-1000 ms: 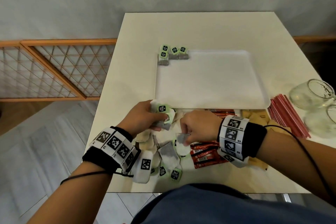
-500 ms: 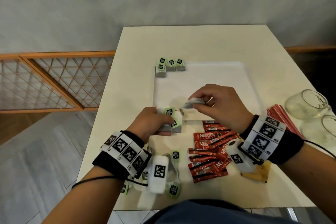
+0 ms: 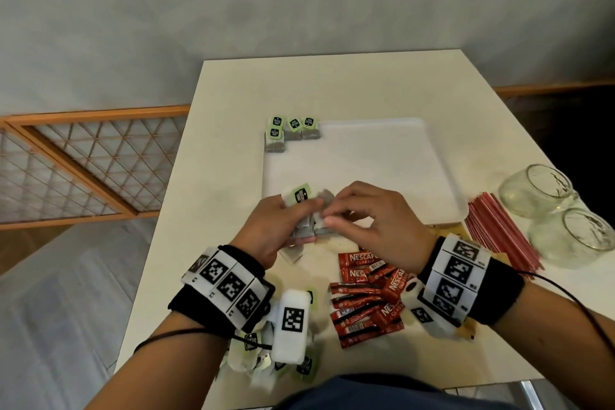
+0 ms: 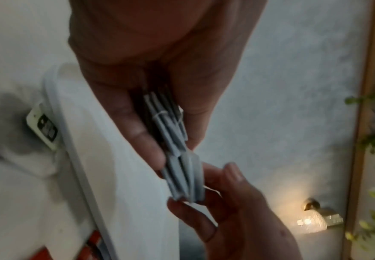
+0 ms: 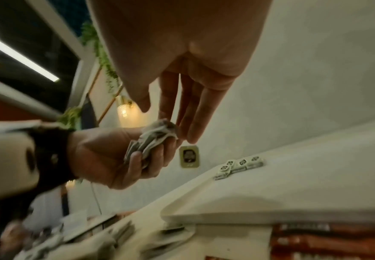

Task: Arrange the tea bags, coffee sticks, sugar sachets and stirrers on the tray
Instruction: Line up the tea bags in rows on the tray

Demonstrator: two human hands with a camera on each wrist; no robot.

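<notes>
My left hand (image 3: 296,220) grips a stack of grey tea bags (image 3: 307,230) just above the near left corner of the white tray (image 3: 366,170). A green tag (image 3: 301,195) sticks up from the stack. My right hand (image 3: 332,215) meets it from the right, and thumb and finger pinch the end of the stack (image 4: 177,158). Several tea bags (image 3: 293,133) lie in the tray's far left corner. Red coffee sticks (image 3: 366,296) lie under my right wrist. Red stirrers (image 3: 499,233) and tan sugar sachets (image 3: 442,228) lie right of the tray.
Loose tea bags (image 3: 283,366) are heaped at the table's near edge under my left wrist. Two glass jars (image 3: 539,190) (image 3: 575,236) lie at the right edge beside the stirrers. A wooden lattice rail (image 3: 83,170) stands left of the table.
My right hand picked a tea bag from the near pile, lifted it over the tray, then brought it left onto the stack in my left hand. The left hand rose slightly.
</notes>
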